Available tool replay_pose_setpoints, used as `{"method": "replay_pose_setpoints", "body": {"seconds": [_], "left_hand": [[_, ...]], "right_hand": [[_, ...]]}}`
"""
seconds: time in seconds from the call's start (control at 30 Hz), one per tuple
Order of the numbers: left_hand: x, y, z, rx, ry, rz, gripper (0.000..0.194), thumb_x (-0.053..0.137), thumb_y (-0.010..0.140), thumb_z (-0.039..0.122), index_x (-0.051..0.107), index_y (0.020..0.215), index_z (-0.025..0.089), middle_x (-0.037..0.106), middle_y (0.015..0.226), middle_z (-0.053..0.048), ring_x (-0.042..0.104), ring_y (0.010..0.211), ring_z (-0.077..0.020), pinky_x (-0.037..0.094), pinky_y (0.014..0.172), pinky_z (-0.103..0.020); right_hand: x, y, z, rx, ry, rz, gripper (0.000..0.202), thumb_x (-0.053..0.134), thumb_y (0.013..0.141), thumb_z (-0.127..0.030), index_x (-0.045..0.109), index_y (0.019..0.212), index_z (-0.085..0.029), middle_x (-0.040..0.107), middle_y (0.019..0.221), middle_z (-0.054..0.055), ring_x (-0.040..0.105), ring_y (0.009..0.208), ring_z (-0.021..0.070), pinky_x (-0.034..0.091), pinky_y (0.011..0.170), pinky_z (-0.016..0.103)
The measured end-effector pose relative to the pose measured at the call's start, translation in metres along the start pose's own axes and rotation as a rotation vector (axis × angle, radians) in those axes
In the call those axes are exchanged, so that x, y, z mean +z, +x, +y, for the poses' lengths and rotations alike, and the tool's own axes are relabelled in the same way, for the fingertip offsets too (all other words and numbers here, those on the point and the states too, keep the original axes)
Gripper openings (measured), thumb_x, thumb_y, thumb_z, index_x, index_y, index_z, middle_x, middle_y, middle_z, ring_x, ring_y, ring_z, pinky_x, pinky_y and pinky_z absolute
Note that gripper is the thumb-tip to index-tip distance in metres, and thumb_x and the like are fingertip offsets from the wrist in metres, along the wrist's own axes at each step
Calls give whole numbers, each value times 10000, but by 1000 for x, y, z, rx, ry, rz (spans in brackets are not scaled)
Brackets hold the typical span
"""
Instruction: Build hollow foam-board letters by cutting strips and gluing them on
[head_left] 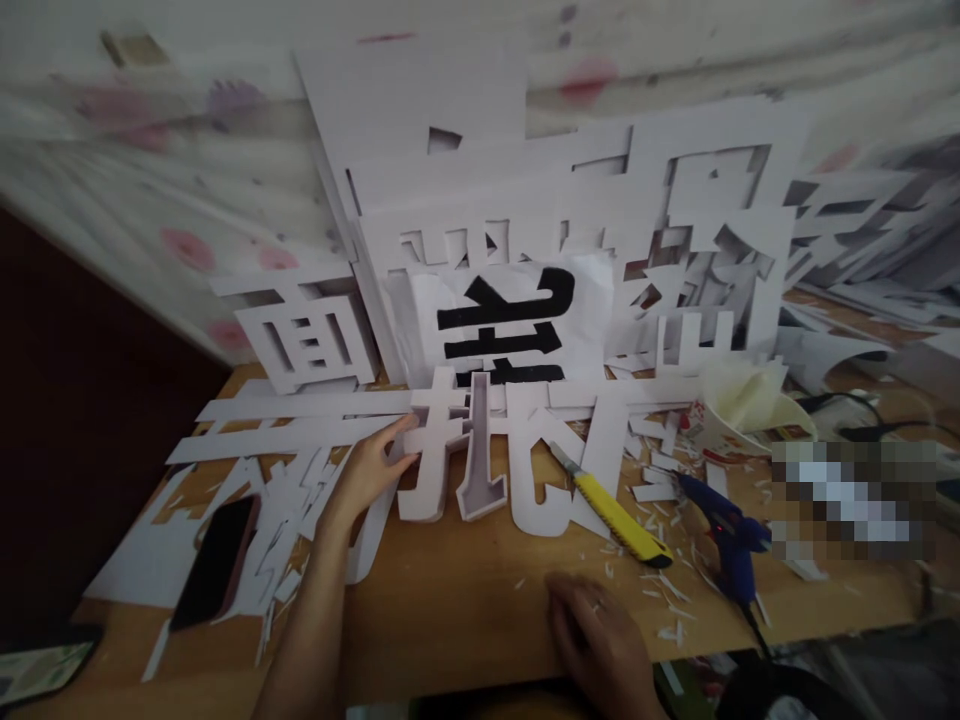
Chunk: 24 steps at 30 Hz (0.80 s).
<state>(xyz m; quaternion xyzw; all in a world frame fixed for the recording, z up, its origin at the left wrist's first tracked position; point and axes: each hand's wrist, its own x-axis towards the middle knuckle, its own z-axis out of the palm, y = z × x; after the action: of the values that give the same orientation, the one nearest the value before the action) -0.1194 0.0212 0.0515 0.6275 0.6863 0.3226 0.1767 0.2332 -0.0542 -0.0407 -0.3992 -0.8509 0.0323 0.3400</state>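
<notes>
My left hand (375, 465) reaches in from the left, with thumb and fingers on the left end of a white foam-board character piece (431, 475) standing on the table. Beside that piece stands a hollow, box-like white stroke (481, 450) with raised side walls. To its right is a flat white cut-out stroke (540, 500). A yellow utility knife (619, 515) lies with its blade tip against this cut-out. Near the table's front edge rests my right hand (600, 640), its fingers curled in and apparently holding nothing. One of its fingers wears a ring.
A blue glue gun (727, 535) lies at right, near a paper tub (750, 425) and white scraps. A dark phone (217, 560) lies at left on cut sheets. Behind stand stencil boards (442, 190) and a paper printed with a black character (592, 310).
</notes>
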Motion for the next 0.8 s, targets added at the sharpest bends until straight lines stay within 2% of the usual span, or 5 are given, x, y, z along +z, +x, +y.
{"method": "replay_pose_setpoints", "body": {"seconds": [0.17,0.23,0.4,0.6,0.8], "left_hand": [[-10,-31,7,86,25,189,396,634,871,394,656,1231,231,682,1274,-79,618,1205,-238,454,1089,-438],[-9,-51,3,44,-7,173,391,661,855,391,659,1215,238,687,1252,-76,618,1199,-240,460,1081,-437],[14,-89,-11,-130,-162,38,637,753,765,340,547,1364,266,584,1420,-87,527,1328,-271,392,1142,-480],[42,-92,-13,-82,-232,60,585,739,763,256,585,1325,306,615,1370,-75,556,1294,-274,426,1111,-483],[48,-85,-18,-6,-244,121,418,740,776,306,689,1191,289,682,1240,-81,637,1167,-266,513,1017,-446]], "right_hand": [[1,-3,1,0,21,-9,186,424,981,-163,599,1042,-182,733,808,47,709,699,188,558,654,305],[1,-3,1,-1,18,-6,180,429,979,-166,601,1032,-183,730,793,45,708,691,191,558,648,308],[2,-4,2,-19,7,-25,186,424,977,-165,597,1045,-179,739,814,50,717,707,196,571,668,315],[4,-7,6,-61,-18,-6,181,422,980,-175,591,1044,-187,741,798,52,723,696,194,572,651,295],[4,-3,7,-66,-11,15,200,413,964,-140,589,1042,-194,747,804,50,730,695,176,578,656,260]]}}
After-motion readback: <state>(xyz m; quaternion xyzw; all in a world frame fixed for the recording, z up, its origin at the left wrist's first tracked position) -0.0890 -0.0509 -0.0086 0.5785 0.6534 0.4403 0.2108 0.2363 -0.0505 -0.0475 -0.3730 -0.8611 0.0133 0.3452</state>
